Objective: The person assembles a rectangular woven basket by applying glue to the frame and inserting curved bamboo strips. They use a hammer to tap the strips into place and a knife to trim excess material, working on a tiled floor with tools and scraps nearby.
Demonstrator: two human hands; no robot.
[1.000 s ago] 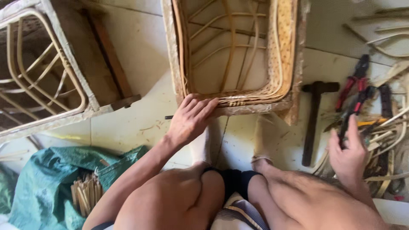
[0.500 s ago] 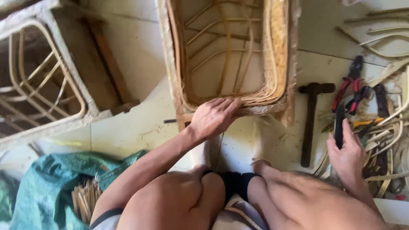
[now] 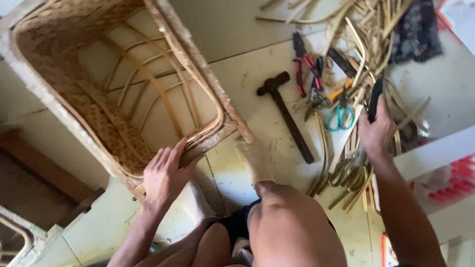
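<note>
A woven rattan basket frame (image 3: 74, 113) lies on the tiled floor in front of me. My left hand (image 3: 163, 178) rests flat on its near rim with fingers spread. My right hand (image 3: 377, 132) is over a pile of cane strips (image 3: 361, 59) at the right and grips a dark-handled tool (image 3: 375, 99). A black hammer (image 3: 287, 116) lies on the floor between the two hands. My bare knees (image 3: 292, 227) fill the bottom of the view.
Red-handled pliers (image 3: 306, 66) and teal-handled scissors (image 3: 339, 116) lie by the cane pile. A dark cloth (image 3: 415, 29) sits at the top right, a white box with red marks (image 3: 440, 168) at the right. Part of another frame (image 3: 20, 237) shows at bottom left.
The view has swung right and the basket now sits at the upper left, turned at an angle. My left hand stays on its rim. My right hand still holds the dark-handled tool.
</note>
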